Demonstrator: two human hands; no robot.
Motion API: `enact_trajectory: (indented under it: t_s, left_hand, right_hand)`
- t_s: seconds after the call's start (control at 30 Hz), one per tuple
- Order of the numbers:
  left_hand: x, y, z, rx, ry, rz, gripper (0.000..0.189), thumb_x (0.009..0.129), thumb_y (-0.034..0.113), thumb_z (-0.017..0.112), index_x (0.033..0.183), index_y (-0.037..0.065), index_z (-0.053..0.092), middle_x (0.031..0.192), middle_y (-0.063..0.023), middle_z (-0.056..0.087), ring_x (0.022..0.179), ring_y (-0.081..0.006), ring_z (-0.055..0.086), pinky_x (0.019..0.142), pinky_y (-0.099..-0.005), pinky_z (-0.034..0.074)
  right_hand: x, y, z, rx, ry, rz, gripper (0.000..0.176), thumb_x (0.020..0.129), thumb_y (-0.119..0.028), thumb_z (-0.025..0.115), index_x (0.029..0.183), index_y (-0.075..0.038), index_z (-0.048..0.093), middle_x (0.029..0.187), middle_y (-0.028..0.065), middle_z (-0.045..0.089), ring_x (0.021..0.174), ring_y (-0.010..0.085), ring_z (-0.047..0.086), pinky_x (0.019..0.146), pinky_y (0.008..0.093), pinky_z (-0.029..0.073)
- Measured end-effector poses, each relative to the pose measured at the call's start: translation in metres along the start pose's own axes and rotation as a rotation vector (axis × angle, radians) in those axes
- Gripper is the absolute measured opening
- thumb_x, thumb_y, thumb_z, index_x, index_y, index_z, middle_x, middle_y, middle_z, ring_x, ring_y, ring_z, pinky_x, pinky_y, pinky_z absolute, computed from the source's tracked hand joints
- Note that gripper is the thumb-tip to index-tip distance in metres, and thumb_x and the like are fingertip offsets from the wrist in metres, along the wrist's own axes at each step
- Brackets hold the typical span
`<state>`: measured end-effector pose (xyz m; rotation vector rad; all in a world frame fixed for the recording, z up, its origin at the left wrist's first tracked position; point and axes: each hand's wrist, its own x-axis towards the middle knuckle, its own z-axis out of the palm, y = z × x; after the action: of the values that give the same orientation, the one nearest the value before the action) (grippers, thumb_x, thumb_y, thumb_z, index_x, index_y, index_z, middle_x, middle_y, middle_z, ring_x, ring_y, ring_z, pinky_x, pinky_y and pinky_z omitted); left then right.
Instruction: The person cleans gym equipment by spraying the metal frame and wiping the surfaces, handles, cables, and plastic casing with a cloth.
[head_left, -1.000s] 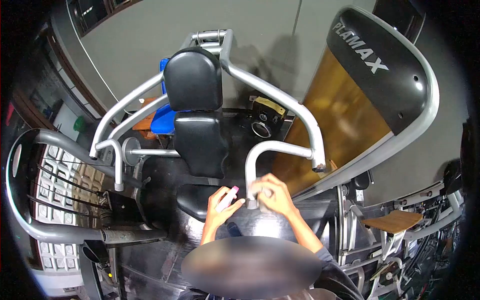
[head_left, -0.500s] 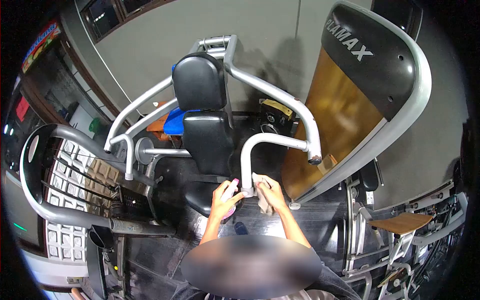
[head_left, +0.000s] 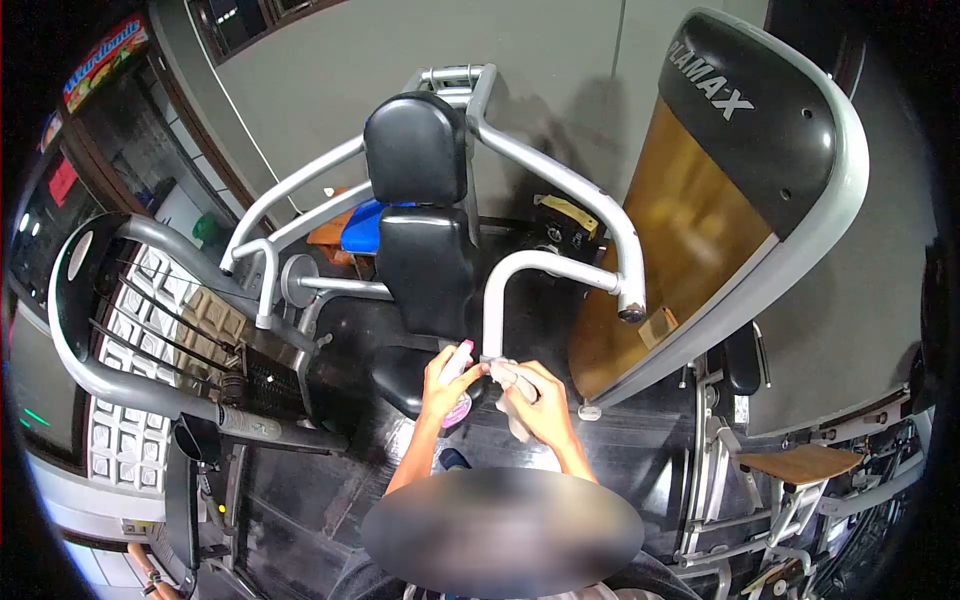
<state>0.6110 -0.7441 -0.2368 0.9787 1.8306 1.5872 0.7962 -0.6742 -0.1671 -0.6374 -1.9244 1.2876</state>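
The spray bottle [head_left: 458,411] in the left hand [head_left: 440,390] is left of the cloth [head_left: 517,418] in the right hand [head_left: 549,405], the backrest [head_left: 425,262] beyond, the machine housing [head_left: 685,240] rightward.

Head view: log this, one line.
left hand: white-pink bottle; right hand: crumpled pale cloth; cloth: at lower end of curved silver metal handle

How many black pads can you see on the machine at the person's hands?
3: the upper back pad, the lower back pad just below it, and the seat pad lowest, partly hidden by the left hand. Others may be hidden.
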Motion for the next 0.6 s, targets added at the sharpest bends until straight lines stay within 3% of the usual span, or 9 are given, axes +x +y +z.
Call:
enact_trajectory:
  t_s: [0.07, 0.2, 0.27, 0.3, 0.4, 0.47, 0.5, 0.57, 0.6]
  left_hand:
    - [0.001, -0.012, 0.001, -0.098, -0.002, 0.032, 0.026, 0.079, 0.018, 0.083, 0.083, 0.006, 0.060, 0.070, 0.0022, 0.058, 0.055, -0.0043, 0.052, 0.050, -0.0215, 0.042]
    - [-0.006, -0.010, 0.007, -0.107, 0.069, 0.019, 0.028, 0.079, 0.020, 0.084, 0.082, 0.006, 0.059, 0.067, 0.0037, 0.056, 0.055, -0.0035, 0.051, 0.049, -0.0203, 0.043]
    - [-0.008, -0.004, 0.008, -0.187, 0.063, -0.060, 0.029, 0.079, 0.021, 0.084, 0.082, 0.007, 0.059, 0.067, 0.0041, 0.056, 0.054, -0.0036, 0.050, 0.048, -0.0204, 0.042]
    - [-0.008, -0.001, 0.006, -0.170, 0.049, -0.073, 0.028, 0.079, 0.020, 0.083, 0.082, 0.007, 0.059, 0.067, 0.0043, 0.055, 0.054, -0.0033, 0.050, 0.048, -0.0204, 0.041]
    - [-0.009, 0.011, 0.001, -0.146, 0.026, -0.060, 0.025, 0.081, 0.018, 0.081, 0.081, 0.005, 0.060, 0.067, 0.0042, 0.054, 0.060, -0.0034, 0.048, 0.052, -0.0216, 0.040]
    - [-0.012, 0.015, -0.004, -0.143, 0.015, -0.036, 0.023, 0.082, 0.015, 0.080, 0.081, 0.003, 0.061, 0.067, 0.0040, 0.053, 0.065, -0.0037, 0.047, 0.057, -0.0228, 0.040]
    - [-0.014, 0.015, -0.007, -0.150, 0.074, -0.025, 0.020, 0.083, 0.013, 0.079, 0.081, 0.003, 0.061, 0.067, 0.0046, 0.052, 0.065, -0.0036, 0.045, 0.057, -0.0226, 0.039]
    - [-0.015, 0.015, -0.019, -0.162, 0.139, -0.026, 0.015, 0.086, 0.008, 0.074, 0.080, 0.003, 0.062, 0.066, 0.0057, 0.047, 0.065, -0.0033, 0.041, 0.057, -0.0223, 0.036]
    - [-0.014, 0.016, -0.026, -0.205, 0.144, -0.036, 0.015, 0.087, 0.008, 0.073, 0.080, 0.003, 0.061, 0.065, 0.0065, 0.046, 0.065, -0.0023, 0.040, 0.056, -0.0218, 0.035]
  right_hand:
    - [0.000, 0.007, 0.011, -0.049, 0.023, -0.037, 0.033, 0.083, -0.005, 0.066, 0.116, -0.006, 0.068, 0.106, 0.0127, 0.066, 0.097, 0.0264, 0.066, 0.085, 0.0345, 0.051]
    - [-0.020, 0.058, 0.059, -0.105, 0.343, -0.077, 0.034, 0.088, -0.005, 0.063, 0.122, 0.000, 0.062, 0.124, 0.0161, 0.059, 0.112, 0.0266, 0.060, 0.096, 0.0350, 0.045]
    - [-0.023, 0.064, 0.085, 0.128, 0.517, 0.033, 0.032, 0.095, -0.010, 0.059, 0.124, 0.003, 0.060, 0.124, 0.0124, 0.061, 0.113, 0.0223, 0.058, 0.099, 0.0339, 0.043]
    - [-0.023, 0.070, 0.089, 0.125, 0.518, 0.034, 0.032, 0.095, -0.010, 0.059, 0.124, 0.003, 0.060, 0.124, 0.0124, 0.061, 0.113, 0.0223, 0.058, 0.099, 0.0339, 0.043]
    - [-0.021, 0.076, 0.094, 0.486, 0.534, 0.329, 0.035, 0.101, -0.019, 0.050, 0.130, 0.001, 0.057, 0.118, 0.0088, 0.063, 0.116, 0.0171, 0.054, 0.100, 0.0312, 0.040]
    - [-0.016, 0.101, 0.104, 0.702, 0.610, 0.402, 0.035, 0.099, -0.030, 0.053, 0.119, -0.002, 0.061, 0.105, 0.0092, 0.065, 0.096, 0.0180, 0.061, 0.085, 0.0324, 0.049]
    - [-0.016, 0.097, 0.100, 0.697, 0.620, 0.400, 0.035, 0.099, -0.030, 0.053, 0.119, -0.002, 0.061, 0.105, 0.0092, 0.065, 0.096, 0.0180, 0.061, 0.085, 0.0324, 0.049]
    - [-0.018, 0.090, 0.090, 1.150, 0.405, 0.737, 0.033, 0.099, -0.036, 0.050, 0.104, -0.005, 0.061, 0.086, 0.0075, 0.063, 0.071, 0.0173, 0.059, 0.058, 0.0298, 0.050]
    - [-0.016, 0.081, 0.089, 1.148, 0.416, 0.736, 0.033, 0.099, -0.036, 0.050, 0.104, -0.005, 0.061, 0.086, 0.0075, 0.063, 0.071, 0.0173, 0.059, 0.058, 0.0298, 0.050]
